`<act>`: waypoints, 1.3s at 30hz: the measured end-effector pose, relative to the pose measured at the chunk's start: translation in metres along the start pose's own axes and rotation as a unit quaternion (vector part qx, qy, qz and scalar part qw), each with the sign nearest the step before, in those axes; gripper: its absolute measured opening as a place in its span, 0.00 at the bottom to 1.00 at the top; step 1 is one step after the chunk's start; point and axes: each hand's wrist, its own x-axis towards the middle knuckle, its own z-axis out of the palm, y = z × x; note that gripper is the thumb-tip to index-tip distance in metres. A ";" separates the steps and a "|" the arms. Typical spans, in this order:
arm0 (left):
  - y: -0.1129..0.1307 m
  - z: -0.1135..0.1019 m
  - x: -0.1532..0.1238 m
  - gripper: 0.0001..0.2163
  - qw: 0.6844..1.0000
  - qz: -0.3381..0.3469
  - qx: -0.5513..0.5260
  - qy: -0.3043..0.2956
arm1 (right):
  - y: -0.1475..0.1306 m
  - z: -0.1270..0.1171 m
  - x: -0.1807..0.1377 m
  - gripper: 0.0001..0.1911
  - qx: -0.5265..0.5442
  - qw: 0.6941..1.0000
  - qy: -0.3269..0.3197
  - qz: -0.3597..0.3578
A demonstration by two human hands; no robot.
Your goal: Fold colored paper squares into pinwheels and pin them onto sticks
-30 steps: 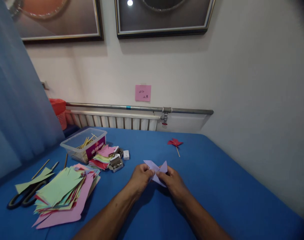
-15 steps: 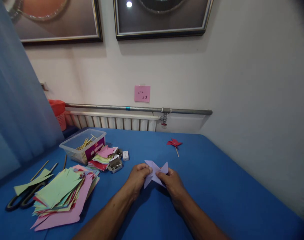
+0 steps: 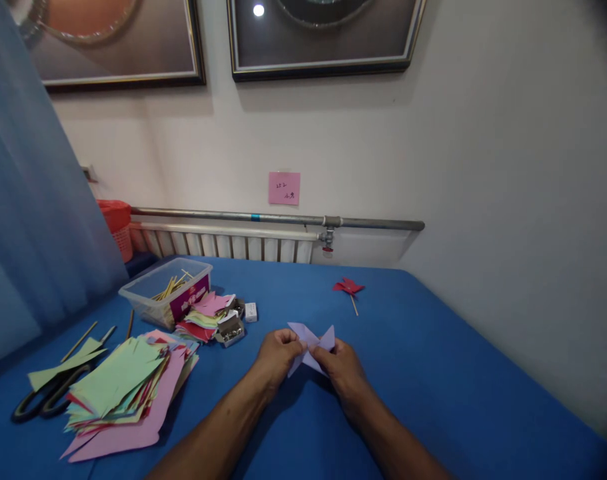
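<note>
A light purple paper pinwheel [image 3: 310,361] is held just above the blue table, its pointed blades spread around the middle. My left hand [image 3: 278,360] pinches its left side, thumb close to the centre. From the right, my right hand [image 3: 340,367] grips the paper with the thumb pressed near the centre and the fingers behind. No stick shows on this pinwheel. Farther back lies a red paper pinwheel [image 3: 349,287] on a thin wooden stick [image 3: 354,306].
On the left are a stack of coloured paper [image 3: 118,377], black-handled scissors [image 3: 53,397] and a clear plastic box [image 3: 138,290] with wooden sticks. Small coloured paper pieces [image 3: 212,304] lie by an open little box of metal pins [image 3: 230,331] and a white box [image 3: 250,312].
Both thumbs have come closer together at the centre of the purple paper. The left thumb has slid right over it. Everything else lies as before.
</note>
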 end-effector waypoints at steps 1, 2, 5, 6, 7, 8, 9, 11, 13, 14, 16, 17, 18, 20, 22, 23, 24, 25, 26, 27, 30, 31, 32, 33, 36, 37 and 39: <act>0.000 0.000 0.000 0.15 1.000 0.001 0.001 0.000 | 0.001 0.000 0.000 0.15 -0.001 1.000 0.004 -0.001; 0.000 0.000 0.000 0.15 1.000 0.003 0.002 0.001 | 0.001 0.000 0.000 0.15 -0.001 1.000 0.005 -0.001; 0.000 0.001 0.000 0.14 1.000 0.006 0.003 0.001 | 0.003 0.001 0.002 0.14 -0.009 1.000 -0.002 0.000; 0.000 0.002 0.000 0.14 1.000 0.007 0.004 0.003 | 0.005 0.002 0.004 0.13 -0.013 1.000 0.000 0.001; 0.000 0.003 0.000 0.14 1.000 0.007 0.006 0.006 | 0.007 0.002 0.006 0.13 -0.017 1.000 0.005 -0.001; 0.000 0.003 0.000 0.14 1.000 0.006 0.009 0.009 | 0.009 0.002 0.008 0.14 -0.021 1.000 0.013 -0.004; 0.000 0.004 0.001 0.13 1.000 0.005 0.012 0.011 | 0.012 0.002 0.010 0.14 -0.027 0.999 0.024 -0.007; 0.001 0.003 0.001 0.13 1.000 0.000 0.015 0.013 | 0.016 0.002 0.012 0.15 -0.035 0.999 0.038 -0.010; 0.002 0.002 0.002 0.13 1.000 0.000 0.015 0.011 | 0.017 0.001 0.011 0.17 -0.032 0.999 0.032 -0.014; 0.002 0.001 0.002 0.13 1.000 0.002 0.014 0.009 | 0.016 0.001 0.010 0.19 -0.028 0.999 0.025 -0.018; 0.002 0.001 0.002 0.13 1.000 0.003 0.014 0.004 | 0.012 0.001 0.005 0.20 -0.020 0.999 0.016 -0.027; 0.001 0.001 0.002 0.13 1.000 0.003 0.015 0.003 | 0.010 0.001 0.003 0.20 -0.018 0.999 0.016 -0.027; 0.001 0.001 0.002 0.14 1.000 0.003 0.016 0.003 | 0.008 0.001 0.001 0.20 -0.016 0.999 0.017 -0.024; 0.001 0.002 0.002 0.14 1.000 0.001 0.020 0.000 | 0.006 0.001 -0.001 0.20 -0.006 1.000 0.012 -0.017; 0.005 -0.002 0.001 0.15 0.999 0.006 0.036 -0.009 | 0.007 0.001 -0.001 0.19 0.014 1.000 -0.004 -0.009; 0.010 -0.007 0.001 0.14 0.998 0.016 0.060 -0.016 | 0.008 0.001 0.000 0.19 0.026 1.000 -0.011 -0.003; 0.017 -0.014 0.001 0.14 0.994 0.032 0.101 -0.019 | 0.010 0.001 0.001 0.20 0.038 0.999 -0.014 0.005; 0.025 -0.022 0.000 0.13 0.985 0.055 0.165 -0.018 | 0.011 0.001 0.002 0.20 0.047 0.999 -0.012 0.017; 0.034 -0.032 -0.001 0.11 0.964 0.077 0.255 -0.007 | 0.011 0.001 0.003 0.21 0.054 0.998 -0.007 0.030; 0.043 -0.043 -0.002 0.08 0.925 0.098 0.368 0.018 | 0.012 0.001 0.003 0.22 0.059 0.997 0.000 0.042; 0.064 -0.073 -0.005 0.09 0.749 0.066 0.649 0.116 | 0.008 0.000 0.000 0.23 0.075 0.996 0.005 0.055; 0.068 -0.080 -0.006 0.10 0.709 0.044 0.693 0.126 | 0.006 0.000 -0.001 0.23 0.080 0.995 0.002 0.053; 0.070 -0.086 -0.006 0.12 0.681 0.023 0.721 0.130 | 0.004 0.000 -0.003 0.22 0.084 0.995 0.000 0.050; 0.071 -0.089 -0.005 0.14 0.664 0.004 0.738 0.125 | 0.002 0.000 -0.004 0.21 0.086 0.995 -0.001 0.049; 0.067 -0.092 -0.003 0.16 0.640 -0.033 0.760 0.113 | -0.001 0.000 -0.006 0.19 0.085 0.995 0.009 0.053; 0.066 -0.092 -0.002 0.16 0.637 -0.041 0.762 0.112 | -0.001 0.000 -0.006 0.19 0.085 0.995 0.010 0.053; 0.064 -0.092 0.000 0.16 0.636 -0.049 0.762 0.111 | -0.001 0.000 -0.005 0.20 0.087 0.995 0.005 0.051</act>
